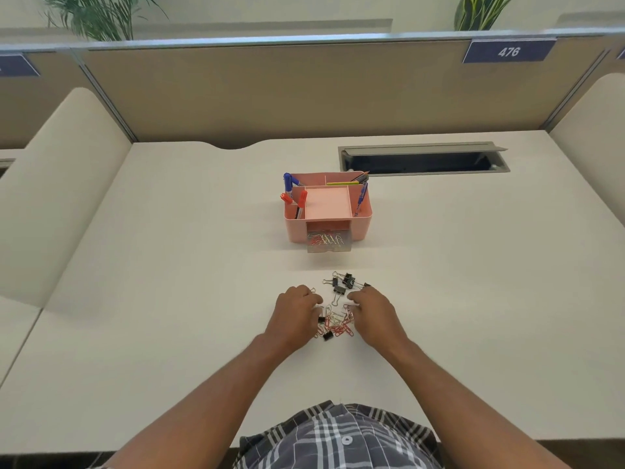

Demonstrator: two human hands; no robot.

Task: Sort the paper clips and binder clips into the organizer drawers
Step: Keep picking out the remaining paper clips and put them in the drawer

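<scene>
Fingers on both hands are curled down into the clip pile, tips hidden in the tangle, so honestly I can't tell whether either hand is actually pinching anything or just resting on the heap. The left hand [297, 311] sits on the left side of the pile and the right hand [372, 314] on the right, knuckles up, with the paper clips [336, 323] (red and silvery, all jumbled) lying between them. A few black binder clips [345, 282] are bunched just beyond the fingers, and another black one [327, 336] sits at the near edge of the pile. Further back on the white desk [169, 299] is the pink organizer [326, 206], its clear drawer [327, 243] pulled out toward the person and already holding a bunch of paper clips. Markers [291, 187] and pens stick up out of its top compartments. Behind it there's a grey cable tray slot [422, 159] cut into the desk, then a tan partition [304, 89] with a "476" tag [509, 51] and some plants up top. Plenty of bare desk left and right of the hands, and open surface between pile and drawer.
</scene>
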